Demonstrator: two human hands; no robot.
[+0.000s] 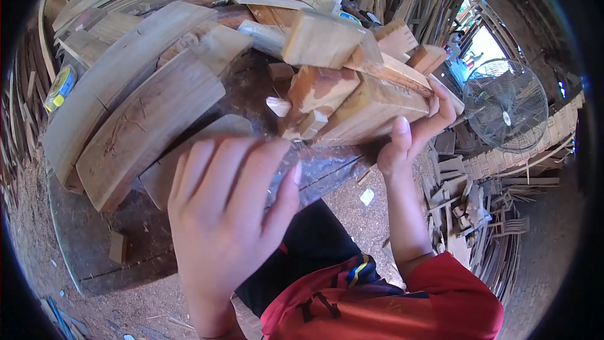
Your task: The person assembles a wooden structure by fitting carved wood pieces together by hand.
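My left hand (229, 198) is palm down over the workbench's near edge, with its fingers bent slightly and its thumb apart; nothing shows in it. Under its fingertips lies a short curved wooden piece (182, 157), partly hidden. Beyond are two larger curved boards (151, 126). At the right, my right hand (421, 127) has its fingers round the end of a thin wooden strip (393, 70), thumb raised beside a thick wooden block (377, 110). The strip rests on top of this block. Another pale block (321, 39) leans on the pile.
A tape measure (61, 88) lies at the far left. A small offcut (117, 247) sits on the dark workbench (82, 239). A standing fan (506, 110) is at the right, above heaps of scrap wood (469, 204). More wood is stacked behind the bench.
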